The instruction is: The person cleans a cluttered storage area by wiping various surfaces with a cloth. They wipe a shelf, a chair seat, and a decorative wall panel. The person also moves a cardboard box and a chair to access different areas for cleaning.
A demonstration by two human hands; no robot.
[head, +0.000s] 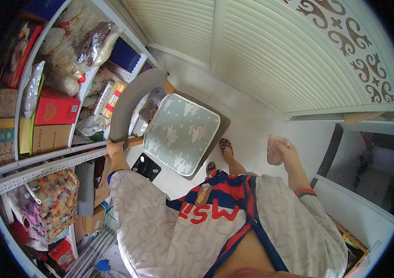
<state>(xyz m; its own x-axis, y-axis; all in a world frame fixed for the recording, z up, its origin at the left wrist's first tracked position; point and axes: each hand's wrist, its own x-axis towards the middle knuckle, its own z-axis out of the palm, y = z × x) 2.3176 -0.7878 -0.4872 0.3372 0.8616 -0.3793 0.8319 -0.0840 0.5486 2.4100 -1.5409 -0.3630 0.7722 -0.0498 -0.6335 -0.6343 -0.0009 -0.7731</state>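
My left hand (115,148) grips the near end of a chair's curved grey backrest (127,99). The chair has wooden supports, and a pale green seat pad (183,135) with white trees lies on its darker seat. My right hand (287,148) is raised to the right of the chair, pinching a crumpled brownish-pink cloth (274,153). That cloth hangs above the pale tiled floor, apart from the chair.
Metal shelves (51,168) packed with boxes and bags run along the left. A black glass scale (146,166) lies on the floor beside the chair. White louvred doors (252,59) stand beyond it. A dark glossy panel (367,163) is at the right.
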